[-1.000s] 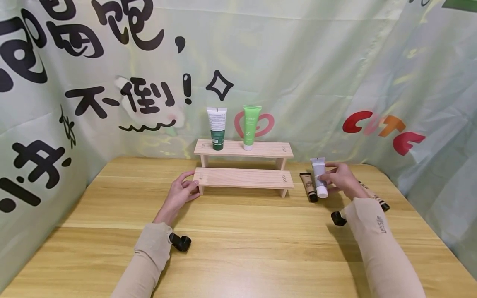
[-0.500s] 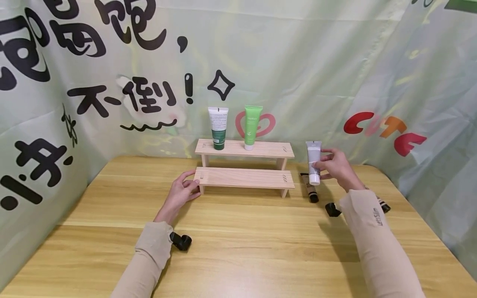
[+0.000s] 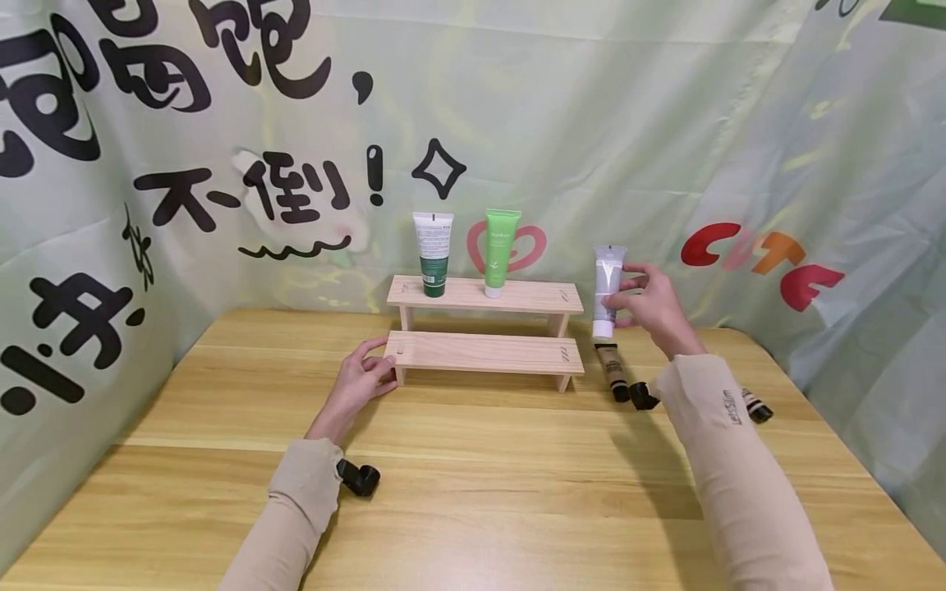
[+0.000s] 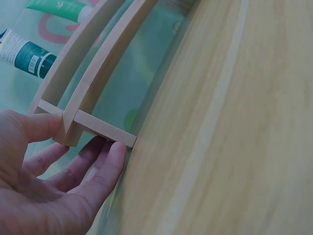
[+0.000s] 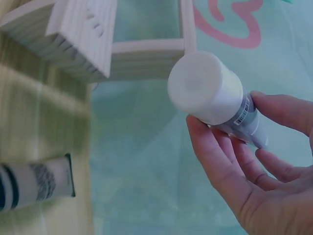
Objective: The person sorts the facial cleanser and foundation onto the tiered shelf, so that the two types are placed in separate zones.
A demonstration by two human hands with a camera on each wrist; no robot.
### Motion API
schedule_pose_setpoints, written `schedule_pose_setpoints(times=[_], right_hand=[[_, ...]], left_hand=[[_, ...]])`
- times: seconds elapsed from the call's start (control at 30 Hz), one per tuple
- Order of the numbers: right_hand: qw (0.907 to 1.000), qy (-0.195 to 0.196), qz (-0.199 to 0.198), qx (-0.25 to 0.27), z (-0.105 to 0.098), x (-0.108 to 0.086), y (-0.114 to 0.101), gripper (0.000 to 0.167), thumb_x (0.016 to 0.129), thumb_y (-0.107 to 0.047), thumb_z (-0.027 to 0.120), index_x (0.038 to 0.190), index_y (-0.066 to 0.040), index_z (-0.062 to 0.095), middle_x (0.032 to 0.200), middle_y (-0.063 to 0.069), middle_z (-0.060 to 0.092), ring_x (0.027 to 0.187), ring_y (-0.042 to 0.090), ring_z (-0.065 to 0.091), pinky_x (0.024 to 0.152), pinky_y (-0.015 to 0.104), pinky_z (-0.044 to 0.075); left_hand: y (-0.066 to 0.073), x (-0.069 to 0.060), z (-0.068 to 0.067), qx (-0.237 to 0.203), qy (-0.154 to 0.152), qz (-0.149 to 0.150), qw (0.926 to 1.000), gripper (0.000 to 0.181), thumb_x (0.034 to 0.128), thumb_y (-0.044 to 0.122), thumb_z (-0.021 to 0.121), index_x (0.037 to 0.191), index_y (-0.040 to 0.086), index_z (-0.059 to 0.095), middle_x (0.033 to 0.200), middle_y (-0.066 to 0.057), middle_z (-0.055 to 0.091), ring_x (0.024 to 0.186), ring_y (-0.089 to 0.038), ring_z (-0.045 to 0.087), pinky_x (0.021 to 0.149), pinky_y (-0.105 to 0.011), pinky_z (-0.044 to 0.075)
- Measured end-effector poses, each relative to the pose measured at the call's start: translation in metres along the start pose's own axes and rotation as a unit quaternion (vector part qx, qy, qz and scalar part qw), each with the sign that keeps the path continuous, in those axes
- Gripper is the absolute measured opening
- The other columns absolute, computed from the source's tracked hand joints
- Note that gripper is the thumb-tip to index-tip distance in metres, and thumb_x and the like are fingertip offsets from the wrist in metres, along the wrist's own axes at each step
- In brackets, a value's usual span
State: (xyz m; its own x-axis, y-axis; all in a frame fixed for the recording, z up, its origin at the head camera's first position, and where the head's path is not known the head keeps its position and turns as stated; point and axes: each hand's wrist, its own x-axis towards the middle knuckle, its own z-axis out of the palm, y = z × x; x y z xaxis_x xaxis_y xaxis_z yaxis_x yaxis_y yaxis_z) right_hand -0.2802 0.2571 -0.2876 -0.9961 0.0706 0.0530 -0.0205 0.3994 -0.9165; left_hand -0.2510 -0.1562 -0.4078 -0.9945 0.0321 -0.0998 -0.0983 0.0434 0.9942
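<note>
My right hand (image 3: 652,308) pinches a pale lavender squeeze tube (image 3: 608,283) with a white cap, cap down, in the air just right of the stand. The right wrist view shows the white cap (image 5: 198,88) toward the camera, thumb on one side and fingers on the other. With its thumb and fingers, my left hand (image 3: 357,383) grips the left end of the two-step wooden stand (image 3: 480,353); in the left wrist view the fingertips lie by its leg (image 4: 105,128). On the upper step stand a white-and-green tube (image 3: 433,256) and a bright green tube (image 3: 500,253), caps down.
A tan tube with a black cap (image 3: 612,371) lies on the table (image 3: 480,492) right of the stand. Another black-capped tube (image 3: 757,406) lies farther right, partly hidden by the right sleeve. A printed cloth (image 3: 606,123) hangs behind the table.
My right hand has lifted the lavender tube off the table beside the tan one and carried it up and left toward the stand. My left hand has stayed on the stand.
</note>
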Motion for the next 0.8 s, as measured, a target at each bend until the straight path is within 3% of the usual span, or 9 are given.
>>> schedule_pose_setpoints(times=[0.23, 0.5, 0.8], right_hand=[[0.9995, 0.009, -0.023, 0.021, 0.013, 0.004, -0.013, 0.074, 0.095, 0.007, 0.064, 0.156, 0.004, 0.024, 0.133, 0.025, 0.043, 0.104, 0.028, 0.053, 0.076, 0.033, 0.063], [0.9967, 0.041, -0.057, 0.041, 0.028, 0.01, -0.019, 0.071, 0.092, 0.012, 0.065, 0.153, 0.002, 0.031, 0.127, 0.018, 0.048, 0.098, 0.02, 0.054, 0.077, 0.034, 0.063], [0.9906, 0.074, -0.099, 0.057, 0.048, 0.016, -0.024, 0.067, 0.09, 0.012, 0.065, 0.149, 0.002, 0.035, 0.123, 0.016, 0.051, 0.094, 0.017, 0.054, 0.069, 0.022, 0.06]], left_hand=[[0.001, 0.0, 0.0, -0.005, 0.0, 0.0, 1.0, 0.05, 0.1066, 0.007, 0.053, 0.154, 0.003, 0.038, 0.102, -0.011, 0.062, 0.095, -0.018, 0.061, 0.082, -0.027, 0.061], [0.001, -0.001, 0.001, -0.001, 0.005, 0.0, 1.0, 0.049, 0.1065, 0.007, 0.053, 0.153, 0.002, 0.038, 0.103, -0.012, 0.064, 0.093, -0.02, 0.063, 0.082, -0.028, 0.061], [0.001, -0.001, 0.001, -0.001, 0.006, 0.002, 1.0, 0.049, 0.1066, 0.007, 0.053, 0.153, 0.002, 0.039, 0.104, -0.013, 0.064, 0.096, -0.021, 0.061, 0.083, -0.028, 0.061]])
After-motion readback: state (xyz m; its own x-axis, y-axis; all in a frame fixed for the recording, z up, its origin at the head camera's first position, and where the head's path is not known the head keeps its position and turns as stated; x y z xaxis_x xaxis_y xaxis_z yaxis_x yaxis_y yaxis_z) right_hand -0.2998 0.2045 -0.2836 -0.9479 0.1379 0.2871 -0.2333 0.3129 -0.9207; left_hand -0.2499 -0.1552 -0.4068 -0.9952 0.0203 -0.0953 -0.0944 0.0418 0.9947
